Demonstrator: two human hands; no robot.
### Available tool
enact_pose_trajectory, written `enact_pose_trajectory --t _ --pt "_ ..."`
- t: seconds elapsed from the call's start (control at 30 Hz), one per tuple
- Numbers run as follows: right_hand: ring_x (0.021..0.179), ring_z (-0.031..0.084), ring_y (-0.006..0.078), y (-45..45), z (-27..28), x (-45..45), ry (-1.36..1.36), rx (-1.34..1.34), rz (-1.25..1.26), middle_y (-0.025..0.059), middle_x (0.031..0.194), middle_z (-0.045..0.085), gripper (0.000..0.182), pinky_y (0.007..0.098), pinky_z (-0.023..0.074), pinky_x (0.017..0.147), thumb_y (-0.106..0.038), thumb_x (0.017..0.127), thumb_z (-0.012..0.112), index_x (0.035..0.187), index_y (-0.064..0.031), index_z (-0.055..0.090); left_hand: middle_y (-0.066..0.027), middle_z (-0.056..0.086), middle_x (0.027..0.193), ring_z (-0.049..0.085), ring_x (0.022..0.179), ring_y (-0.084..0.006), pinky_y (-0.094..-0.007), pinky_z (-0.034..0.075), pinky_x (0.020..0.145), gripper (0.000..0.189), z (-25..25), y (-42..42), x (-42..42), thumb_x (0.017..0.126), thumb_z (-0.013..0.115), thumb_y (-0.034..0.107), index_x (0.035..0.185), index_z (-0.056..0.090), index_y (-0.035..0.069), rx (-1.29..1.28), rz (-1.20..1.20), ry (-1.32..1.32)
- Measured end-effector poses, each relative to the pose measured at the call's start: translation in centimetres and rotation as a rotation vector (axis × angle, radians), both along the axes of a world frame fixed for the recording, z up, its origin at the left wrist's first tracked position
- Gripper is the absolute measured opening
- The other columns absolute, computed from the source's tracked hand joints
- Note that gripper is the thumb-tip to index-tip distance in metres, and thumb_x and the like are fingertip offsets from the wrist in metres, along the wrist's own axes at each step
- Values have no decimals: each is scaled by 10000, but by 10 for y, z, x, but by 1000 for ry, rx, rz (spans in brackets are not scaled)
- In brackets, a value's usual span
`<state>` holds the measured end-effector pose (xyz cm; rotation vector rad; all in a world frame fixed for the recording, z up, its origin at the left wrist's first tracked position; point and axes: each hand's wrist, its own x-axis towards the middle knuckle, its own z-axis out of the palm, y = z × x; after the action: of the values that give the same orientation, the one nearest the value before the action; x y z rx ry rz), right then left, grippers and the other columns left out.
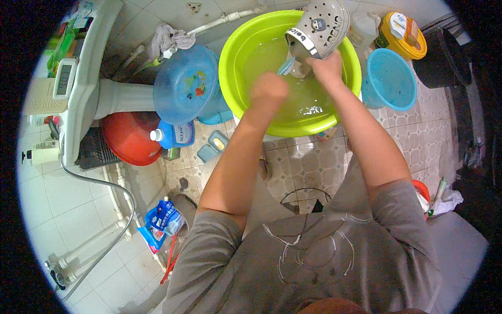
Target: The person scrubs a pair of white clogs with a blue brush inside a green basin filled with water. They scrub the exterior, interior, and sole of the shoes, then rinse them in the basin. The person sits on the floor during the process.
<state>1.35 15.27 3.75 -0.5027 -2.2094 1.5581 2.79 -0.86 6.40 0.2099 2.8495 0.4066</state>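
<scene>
A grey perforated clog (324, 29) with a white strap band and a small charm leans over the far right rim of a lime-green basin (235, 43). My right hand (326, 70) grips the clog low, near its opening. My left hand (270, 91), blurred, is closed around a brush whose light-blue bristles (286, 66) meet the clog's opening; the handle is hidden in the fist. Cloudy water (259, 59) stands in the basin beneath both hands.
To the left are a translucent blue basin (172, 94), a red basin (131, 141), a blue detergent bottle (178, 134) and an open soap box (207, 152). A blue bucket (392, 78) and a yellow-lidded tub (411, 47) stand right. The white sink (84, 90) edges the far left.
</scene>
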Motion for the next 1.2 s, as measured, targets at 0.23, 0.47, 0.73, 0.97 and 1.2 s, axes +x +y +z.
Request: enact_pose_trajectory --t 0.23,0.47,0.73,0.97,1.2 --pt "944 549 381 10 -22 -23 18 217 -36 255 1022 547 437 393 423 852 -35 603 646 987 63 461 -273 586 882 567 862 -401 -454 440 757 330 48 -31 3 792 454 263 810 615 -25 204 268 120" --pt "975 517 430 4 0 -8 -351 256 177 306 1029 520 386 435 398 863 -58 714 533 1040 60 362 -220 595 757 582 630 -304 -401 451 592 446 -11 -25 -25 837 447 383 862 570 -45 396 301 -91" --pt "949 526 328 4 21 -2 -480 -269 301 188 1005 535 480 436 498 684 -21 692 502 1150 18 361 -65 551 664 510 530 -165 -307 416 481 220 -78 -24 -40 866 443 243 860 522 37 747 318 3" --pt "934 524 269 13 13 -6 -556 -615 493 146 1017 525 423 424 507 698 -16 692 516 1111 9 456 -37 493 787 483 698 -140 -284 404 652 125 -33 -12 -27 789 463 103 905 482 63 1464 403 -156" --pt "883 561 238 10 22 -3 -457 -617 573 131 1010 566 392 401 479 732 -30 720 580 1100 11 494 -67 537 968 510 880 -170 -292 399 802 381 -4 1 -19 846 534 316 1046 471 -2 1749 362 -292"
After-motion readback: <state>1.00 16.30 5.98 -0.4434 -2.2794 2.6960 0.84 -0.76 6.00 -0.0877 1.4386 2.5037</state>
